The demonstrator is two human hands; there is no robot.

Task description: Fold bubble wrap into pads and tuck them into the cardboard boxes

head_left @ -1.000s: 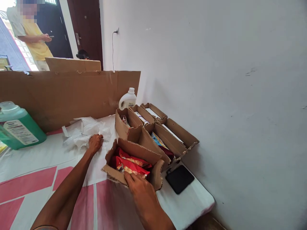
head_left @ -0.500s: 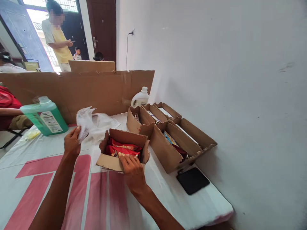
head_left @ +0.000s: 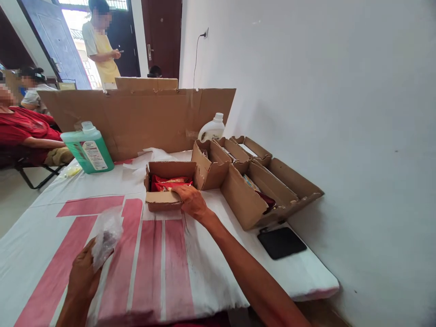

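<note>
My left hand [head_left: 83, 268] is closed around a crumpled clear plastic bag [head_left: 108, 234], held above the front left of the table. Something darker shows faintly through the plastic, too unclear to name. At the middle of the table, my right hand [head_left: 194, 202] grips a small open cardboard box [head_left: 164, 206] by its front wall near the right corner, fingers over the top edge. Red snack packets [head_left: 172, 181] lie inside that box. Its back right side stands close to a cluster of other cardboard boxes.
Open cardboard boxes [head_left: 243, 200] with packets stand along the wall side. A black flat object [head_left: 282, 243] lies before them. Behind are a green liquid bottle [head_left: 91, 150], a white jug [head_left: 215, 129], thin white plastic [head_left: 153, 156] and a cardboard screen [head_left: 143, 113]. Other people are beyond.
My left hand has drawn the plastic bag back toward me, away from the white plastic. The small box has moved farther back and turned squarer, with my right hand on it. The view has shifted left.
</note>
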